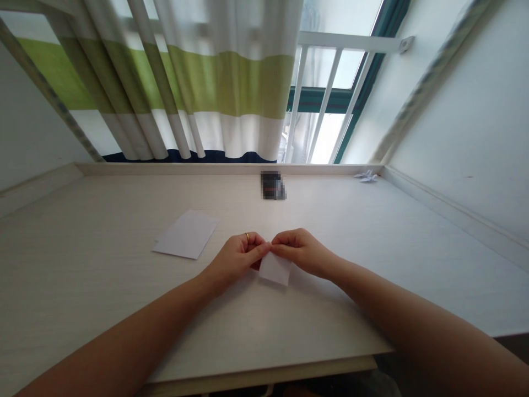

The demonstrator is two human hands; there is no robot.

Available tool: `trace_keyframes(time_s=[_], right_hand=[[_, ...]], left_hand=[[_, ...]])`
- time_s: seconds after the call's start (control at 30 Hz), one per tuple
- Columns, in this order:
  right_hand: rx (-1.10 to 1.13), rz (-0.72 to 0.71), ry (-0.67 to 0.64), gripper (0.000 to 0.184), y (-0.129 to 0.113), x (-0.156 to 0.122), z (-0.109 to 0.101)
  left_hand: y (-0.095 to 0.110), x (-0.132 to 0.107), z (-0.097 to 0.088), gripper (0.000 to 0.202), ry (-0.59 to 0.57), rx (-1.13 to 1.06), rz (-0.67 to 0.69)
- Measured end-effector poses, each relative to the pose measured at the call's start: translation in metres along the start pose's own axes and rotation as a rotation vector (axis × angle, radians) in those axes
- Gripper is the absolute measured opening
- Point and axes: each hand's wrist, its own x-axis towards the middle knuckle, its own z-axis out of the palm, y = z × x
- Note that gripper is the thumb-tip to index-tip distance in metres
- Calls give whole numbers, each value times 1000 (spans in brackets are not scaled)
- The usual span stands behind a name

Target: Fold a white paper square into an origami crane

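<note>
A small piece of white paper (275, 268) is pinched at its far edge between both hands, just above the tabletop. My left hand (241, 253), with a ring on one finger, has its thumb and fingers closed on the paper's upper left part. From the other side, my right hand (301, 251) grips the same edge with thumb and forefinger, its tips nearly touching the left thumb. The paper's near part hangs toward me, and its held edge is mostly hidden by the fingers. A small stack of white paper sheets (187, 234) lies flat to the left of my left hand.
Whitish tabletop (103, 286) has a raised rim at the back. A dark, blurred-out object (271, 185) stands near that rim. Folded white paper pieces (366, 176) lie in the far right corner. Behind are a striped curtain (235, 82) and a white railing (322, 102).
</note>
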Motion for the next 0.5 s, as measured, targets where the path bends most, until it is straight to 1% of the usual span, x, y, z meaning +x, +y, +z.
trace_keyframes(time_s=[0.07,0.13,0.3,0.37,0.5], right_hand=[[16,5,1,19,0,0,2],[77,17,0,17,0,1,2],[248,40,20,13,-1,3,-6],[279,41,54,12,-2,3,-13],[281,23,177,13,0,5,-23]], left_hand=[[0,0,0,24,6,7,15],[0,1,0,24,33,10,40],[1,4,-7,23,151,-10,97],[1,6,-13,24,205,-32,113],[-1,11,-22,26,298,-94,128]])
